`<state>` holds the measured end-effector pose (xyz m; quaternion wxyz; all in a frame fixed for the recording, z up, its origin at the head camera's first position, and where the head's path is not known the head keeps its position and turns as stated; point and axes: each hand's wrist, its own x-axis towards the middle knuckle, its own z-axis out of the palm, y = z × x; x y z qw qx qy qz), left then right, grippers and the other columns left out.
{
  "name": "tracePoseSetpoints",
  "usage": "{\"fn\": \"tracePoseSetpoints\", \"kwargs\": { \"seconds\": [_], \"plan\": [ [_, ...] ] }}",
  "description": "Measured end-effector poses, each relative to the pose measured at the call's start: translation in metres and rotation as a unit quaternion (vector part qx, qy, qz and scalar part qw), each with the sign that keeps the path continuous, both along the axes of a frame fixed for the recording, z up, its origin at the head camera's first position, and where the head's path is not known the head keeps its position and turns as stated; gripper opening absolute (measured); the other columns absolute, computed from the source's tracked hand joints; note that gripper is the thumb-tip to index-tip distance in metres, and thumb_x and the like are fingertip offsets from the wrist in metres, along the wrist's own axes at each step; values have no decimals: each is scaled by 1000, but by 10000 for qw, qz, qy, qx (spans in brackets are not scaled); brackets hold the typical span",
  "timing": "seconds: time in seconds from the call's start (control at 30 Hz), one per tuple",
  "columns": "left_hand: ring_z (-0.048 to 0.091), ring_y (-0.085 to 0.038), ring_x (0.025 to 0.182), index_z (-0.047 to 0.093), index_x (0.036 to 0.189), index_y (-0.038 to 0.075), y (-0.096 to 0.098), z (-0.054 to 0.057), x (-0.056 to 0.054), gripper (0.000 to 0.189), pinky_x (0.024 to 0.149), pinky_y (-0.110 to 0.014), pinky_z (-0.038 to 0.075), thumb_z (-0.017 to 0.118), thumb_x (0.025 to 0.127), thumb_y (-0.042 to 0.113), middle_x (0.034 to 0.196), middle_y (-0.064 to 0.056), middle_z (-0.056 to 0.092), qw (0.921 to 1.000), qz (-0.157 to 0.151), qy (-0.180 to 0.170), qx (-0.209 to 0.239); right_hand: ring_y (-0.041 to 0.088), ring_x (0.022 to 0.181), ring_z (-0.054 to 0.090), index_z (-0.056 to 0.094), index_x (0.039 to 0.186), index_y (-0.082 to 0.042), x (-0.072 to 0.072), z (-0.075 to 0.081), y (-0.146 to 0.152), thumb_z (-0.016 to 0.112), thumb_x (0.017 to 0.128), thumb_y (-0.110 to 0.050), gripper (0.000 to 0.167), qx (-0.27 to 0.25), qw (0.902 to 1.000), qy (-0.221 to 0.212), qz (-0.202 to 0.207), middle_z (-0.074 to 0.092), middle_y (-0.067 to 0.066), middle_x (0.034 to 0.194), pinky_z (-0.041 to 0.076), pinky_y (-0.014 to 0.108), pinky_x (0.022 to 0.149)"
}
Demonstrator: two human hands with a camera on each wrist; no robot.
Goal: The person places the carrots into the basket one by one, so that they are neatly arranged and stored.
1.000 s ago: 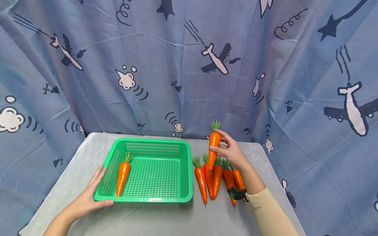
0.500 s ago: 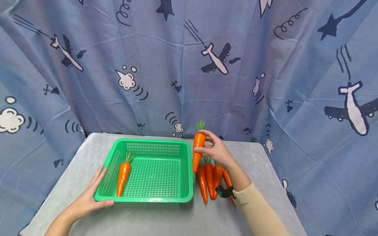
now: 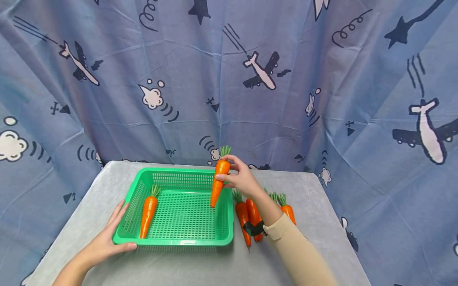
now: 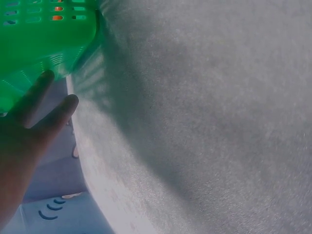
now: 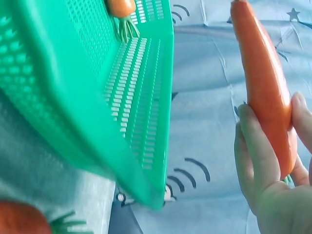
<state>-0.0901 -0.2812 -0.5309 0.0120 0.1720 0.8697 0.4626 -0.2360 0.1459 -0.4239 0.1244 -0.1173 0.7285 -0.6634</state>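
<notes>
A carrot (image 3: 219, 178) with a short green top is pinched between the thumb and fingers of my right hand (image 3: 243, 178), its tip pointing down over the right side of the green basket (image 3: 171, 242). The right wrist view shows the same carrot (image 5: 268, 83) with fingers on both sides, held apart from the basket wall. Another carrot (image 3: 148, 212) lies in the basket along its left side. My left hand (image 3: 105, 240) rests against the basket's left front corner with fingers extended; the left wrist view shows two fingers near the basket (image 4: 53, 34).
Several carrots (image 3: 243, 220) lie on the grey table (image 3: 171, 266) right of the basket, partly hidden by my right forearm. A blue patterned curtain (image 3: 193, 99) hangs behind and at both sides of the table.
My right hand has carried the carrot leftward, from above the loose carrots to over the basket's right side. The left hand and the basket stay in place.
</notes>
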Motion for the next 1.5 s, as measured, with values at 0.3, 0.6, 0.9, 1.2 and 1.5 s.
{"fn": "tracePoseSetpoints", "kwargs": {
  "seconds": [0.3,0.6,0.9,1.2,1.5],
  "plan": [
    [-3,10,144,8,164,20,1,2,-1,116,102,-74,25,85,77,14,169,-14,-8,9999,-25,-123,112,36,101,67,51,142,-19,-7,-7,-36,73,90,-1,59,-460,9974,-131,538,47,23,132,55,59,83],
    [-1,10,145,8,164,21,0,2,-1,115,112,-35,30,85,78,14,170,-12,-7,10000,3,-82,-34,35,104,66,49,146,-20,-10,-13,-67,72,89,4,66,-505,9937,-356,937,43,23,135,55,57,86],
    [-2,12,144,9,164,17,1,-3,1,117,95,-1,15,86,76,13,170,-13,-8,9999,-65,111,102,33,102,66,51,145,-20,-11,-22,-92,73,88,5,66,-500,9919,-555,1031,46,21,132,55,57,84],
    [2,8,145,8,164,19,0,0,0,117,96,-2,17,85,77,13,169,-14,-7,9999,-68,115,41,33,99,67,54,143,-21,-11,-29,-118,71,88,9,65,-369,9884,-788,1242,49,18,129,51,63,87],
    [0,9,145,8,164,21,-1,-1,-1,117,112,-21,23,86,77,14,170,-12,-7,10000,-39,43,29,30,87,70,58,132,-18,-10,-35,-146,75,82,12,61,-145,9855,-969,1385,50,15,117,54,60,83]
  ]
}}
